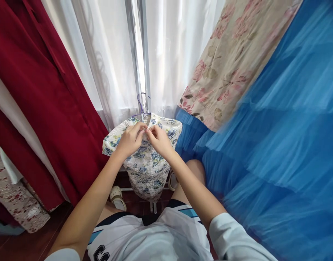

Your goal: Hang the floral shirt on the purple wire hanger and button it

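A short-sleeved floral shirt, white with blue and yellow flowers, hangs in front of me on a purple hanger. Both hands meet at the front of its neckline. My left hand pinches the cloth just below the collar, fingertips closed. Right beside it, my right hand grips the opposite edge between thumb and finger. The fingertips of the two hands touch or nearly touch. Whatever small fastening may lie between them is hidden.
A metal rack post stands behind the hanger, with white curtains around it. Dark red fabric hangs at left. On the right hang a beige floral cloth and a blue ruffled tulle skirt. Light clogs rest on the floor.
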{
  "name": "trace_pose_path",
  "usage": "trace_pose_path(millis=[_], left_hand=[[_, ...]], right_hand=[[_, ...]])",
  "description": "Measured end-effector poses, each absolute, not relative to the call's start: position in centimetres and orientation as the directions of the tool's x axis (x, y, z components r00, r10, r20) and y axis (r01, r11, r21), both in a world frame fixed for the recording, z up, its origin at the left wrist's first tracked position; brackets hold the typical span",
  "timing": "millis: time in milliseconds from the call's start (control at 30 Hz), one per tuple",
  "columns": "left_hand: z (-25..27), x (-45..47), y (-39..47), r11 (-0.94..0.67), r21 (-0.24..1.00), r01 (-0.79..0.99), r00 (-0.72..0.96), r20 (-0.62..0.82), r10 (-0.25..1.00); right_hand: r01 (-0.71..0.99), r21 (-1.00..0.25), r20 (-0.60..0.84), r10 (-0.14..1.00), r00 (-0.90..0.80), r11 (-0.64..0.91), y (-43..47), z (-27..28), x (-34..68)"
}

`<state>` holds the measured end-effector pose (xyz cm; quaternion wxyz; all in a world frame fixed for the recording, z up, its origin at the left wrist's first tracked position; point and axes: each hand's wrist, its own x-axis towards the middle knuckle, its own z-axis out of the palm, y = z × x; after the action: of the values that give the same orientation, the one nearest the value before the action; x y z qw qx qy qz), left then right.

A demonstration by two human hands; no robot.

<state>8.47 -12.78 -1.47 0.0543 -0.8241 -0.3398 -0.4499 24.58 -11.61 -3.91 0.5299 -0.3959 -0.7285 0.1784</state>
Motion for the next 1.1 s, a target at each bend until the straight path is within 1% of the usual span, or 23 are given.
trace_pose_path(millis=[133, 233, 400, 533, 633, 800, 900, 933, 1000, 1067, 1100], left_hand=[[-2.2, 8.8, -12.8, -0.753, 0.227, 0.618, 0.341, 0.785, 0.516], [-2.5, 8.8, -13.1, -0.754, 0.226, 0.617, 0.346, 0.782, 0.518], [-2.6, 8.4, -13.8, -0.746, 0.258, 0.615, 0.339, 0.767, 0.545], [-2.8, 7.9, -14.1, -0.727, 0.265, 0.633, 0.324, 0.762, 0.560], [-3.0, 7.8, -14.1, -0.731, 0.238, 0.639, 0.321, 0.782, 0.535], [-3.0, 8.3, -13.6, -0.719, 0.141, 0.680, 0.303, 0.839, 0.451], [-1.8, 8.4, -13.1, -0.703, 0.137, 0.698, 0.225, 0.890, 0.397], [-1.2, 8.3, -13.0, -0.697, 0.148, 0.701, 0.187, 0.906, 0.380], [0.2, 8.2, -12.7, -0.692, 0.180, 0.699, 0.117, 0.926, 0.360], [1.3, 8.1, -12.5, -0.704, 0.223, 0.675, 0.085, 0.923, 0.374], [1.6, 8.2, -12.5, -0.714, 0.240, 0.657, 0.089, 0.916, 0.390]], right_hand=[[0.408, -0.653, 0.621, 0.759, -0.192, 0.638, -11.2, -4.2, 24.7], [0.436, -0.638, 0.621, 0.759, -0.197, 0.635, -11.2, -4.1, 24.7], [0.407, -0.636, 0.651, 0.739, -0.173, 0.655, -11.7, -4.1, 24.8], [0.446, -0.586, 0.654, 0.720, -0.233, 0.677, -12.0, -4.3, 24.5], [0.497, -0.559, 0.647, 0.724, -0.239, 0.663, -12.1, -4.3, 24.2], [0.627, -0.493, 0.648, 0.735, -0.198, 0.603, -11.9, -3.6, 23.9], [0.612, -0.461, 0.649, 0.714, -0.261, 0.643, -11.2, -3.0, 24.0], [0.574, -0.482, 0.627, 0.718, -0.301, 0.662, -10.9, -2.8, 24.1], [0.455, -0.592, 0.563, 0.745, -0.358, 0.665, -10.3, -2.6, 24.3], [0.298, -0.724, 0.518, 0.775, -0.361, 0.622, -9.9, -2.5, 24.6], [0.224, -0.769, 0.513, 0.786, -0.344, 0.599, -9.8, -2.4, 24.8]])
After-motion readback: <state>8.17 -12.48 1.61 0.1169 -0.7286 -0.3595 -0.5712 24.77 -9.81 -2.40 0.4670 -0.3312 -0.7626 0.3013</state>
